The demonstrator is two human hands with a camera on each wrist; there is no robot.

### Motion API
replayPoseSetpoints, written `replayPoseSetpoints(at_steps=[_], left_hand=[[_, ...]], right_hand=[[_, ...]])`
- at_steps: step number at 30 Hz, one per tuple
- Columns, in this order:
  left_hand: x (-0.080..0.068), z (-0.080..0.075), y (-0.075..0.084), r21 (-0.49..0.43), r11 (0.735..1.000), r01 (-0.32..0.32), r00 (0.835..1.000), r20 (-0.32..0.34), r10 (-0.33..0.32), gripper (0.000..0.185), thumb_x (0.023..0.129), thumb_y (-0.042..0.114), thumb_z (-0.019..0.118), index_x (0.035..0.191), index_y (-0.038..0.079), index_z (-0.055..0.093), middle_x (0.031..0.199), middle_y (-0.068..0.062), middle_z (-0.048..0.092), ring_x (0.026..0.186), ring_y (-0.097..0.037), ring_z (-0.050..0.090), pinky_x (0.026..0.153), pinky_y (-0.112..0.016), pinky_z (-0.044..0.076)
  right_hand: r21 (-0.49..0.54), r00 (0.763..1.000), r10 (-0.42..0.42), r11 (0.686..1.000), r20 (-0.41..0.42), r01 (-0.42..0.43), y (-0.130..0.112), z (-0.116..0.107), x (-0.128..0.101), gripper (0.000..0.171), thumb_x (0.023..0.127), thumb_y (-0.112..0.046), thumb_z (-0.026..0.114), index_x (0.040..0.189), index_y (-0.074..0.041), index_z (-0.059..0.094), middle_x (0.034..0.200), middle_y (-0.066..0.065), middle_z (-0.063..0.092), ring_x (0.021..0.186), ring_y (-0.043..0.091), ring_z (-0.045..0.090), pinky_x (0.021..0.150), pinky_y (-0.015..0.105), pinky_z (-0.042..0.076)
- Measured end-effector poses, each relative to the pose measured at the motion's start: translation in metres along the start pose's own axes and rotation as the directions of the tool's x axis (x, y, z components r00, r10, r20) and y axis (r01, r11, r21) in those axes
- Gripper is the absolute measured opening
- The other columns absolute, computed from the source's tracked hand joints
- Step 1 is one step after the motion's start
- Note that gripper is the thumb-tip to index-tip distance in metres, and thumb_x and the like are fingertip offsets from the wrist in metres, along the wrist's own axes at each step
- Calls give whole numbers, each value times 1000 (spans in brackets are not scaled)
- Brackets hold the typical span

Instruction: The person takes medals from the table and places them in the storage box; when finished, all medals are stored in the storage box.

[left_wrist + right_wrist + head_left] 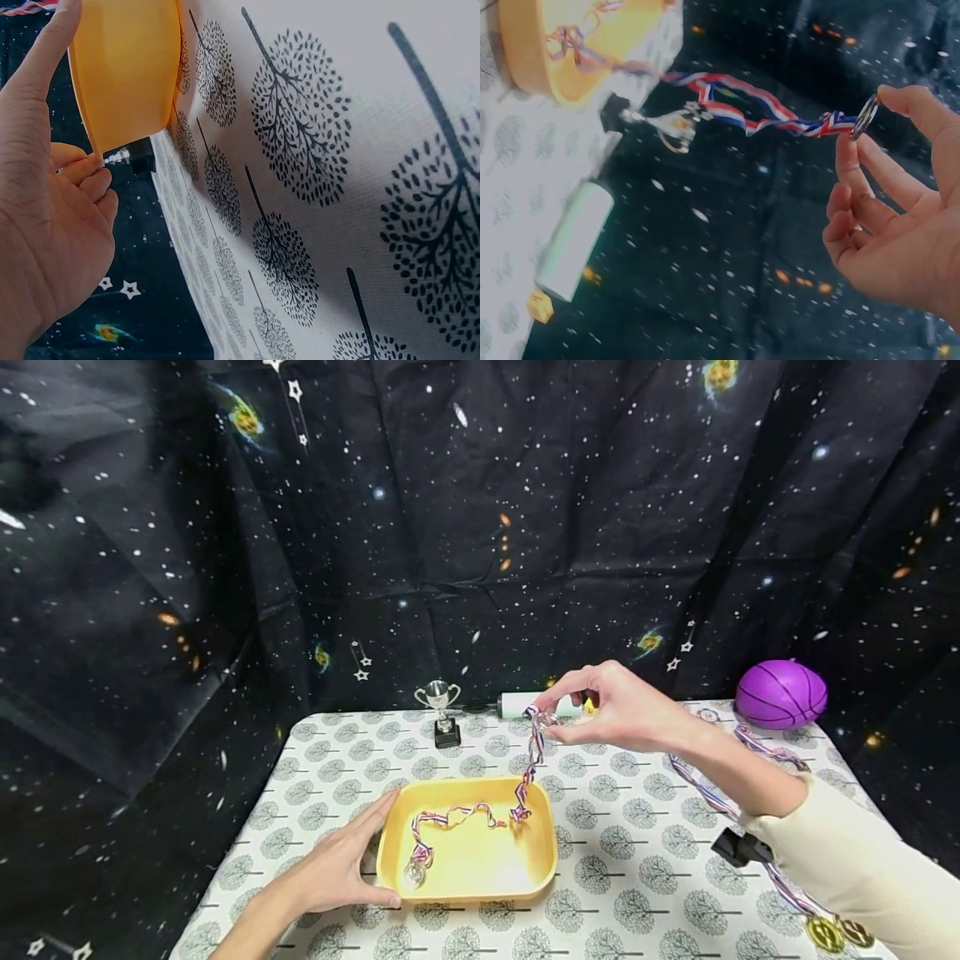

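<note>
My right hand [611, 706] pinches a silver medal [865, 117] between thumb and fingers, above the bin's back right corner. Its red, white and blue ribbon [535, 752] hangs down, the lower end bunched inside the yellow bin [480, 896]. Another silver medal [414, 873] lies in the bin's front left corner, with its striped ribbon [450, 816] trailing across the floor of the bin. At the bin's left end, my left hand [337, 860] holds the bin, thumb at the front corner and fingers along the back one.
A silver trophy cup [442, 714] stands behind the bin, with a pale cylinder [517, 704] to its right. Farther right are a purple ball [782, 695], striped ribbons [705, 789] and gold-coloured medals [825, 933], partly under the right forearm. A dark star-print cloth [480, 527] hangs behind the table.
</note>
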State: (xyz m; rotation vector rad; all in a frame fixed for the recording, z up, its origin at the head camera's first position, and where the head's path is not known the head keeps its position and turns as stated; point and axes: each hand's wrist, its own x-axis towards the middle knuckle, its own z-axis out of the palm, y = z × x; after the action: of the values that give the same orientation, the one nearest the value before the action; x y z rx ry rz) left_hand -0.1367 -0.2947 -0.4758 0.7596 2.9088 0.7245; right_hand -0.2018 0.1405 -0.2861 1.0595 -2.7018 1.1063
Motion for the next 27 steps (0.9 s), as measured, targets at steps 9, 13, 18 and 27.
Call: replayPoseSetpoints(at_steps=[9, 13, 18, 27], left_hand=[[1, 0, -3, 10, 1000, 0, 1000, 14, 0, 139, 69, 69, 91, 173, 17, 15, 177, -3, 19, 157, -33, 31, 120, -60, 35], [1, 0, -3, 7, 1000, 4, 1000, 14, -4, 139, 68, 70, 91, 173, 17, 15, 177, -2, 19, 157, -33, 31, 120, -60, 36], [1, 0, -3, 11, 1000, 6, 1000, 14, -6, 139, 68, 70, 91, 173, 21, 13, 177, -2, 19, 156, -32, 32, 120, -60, 35], [-1, 0, -3, -1, 1000, 0, 1000, 8, 0, 139, 69, 70, 91, 173, 24, 11, 177, -3, 19, 156, -34, 32, 120, -61, 34]], right_hand=[[73, 993, 94, 992, 64, -99, 13, 51, 23, 27, 83, -23, 87, 108, -16, 85, 99, -9, 78, 88, 22, 60, 63, 30, 49], [109, 990, 117, 986, 79, -126, 16, 75, 33, 27, 83, -22, 88, 109, -13, 85, 92, -8, 75, 71, 19, 54, 55, 27, 42], [126, 986, 128, 982, 103, -141, 14, 110, 43, 31, 83, -22, 89, 111, -10, 84, 94, -8, 75, 59, 12, 47, 53, 23, 37], [140, 963, 221, 960, 154, -243, 10, 182, 48, 40, 81, -27, 94, 114, -9, 81, 103, -2, 77, 47, 5, 38, 43, 17, 32]])
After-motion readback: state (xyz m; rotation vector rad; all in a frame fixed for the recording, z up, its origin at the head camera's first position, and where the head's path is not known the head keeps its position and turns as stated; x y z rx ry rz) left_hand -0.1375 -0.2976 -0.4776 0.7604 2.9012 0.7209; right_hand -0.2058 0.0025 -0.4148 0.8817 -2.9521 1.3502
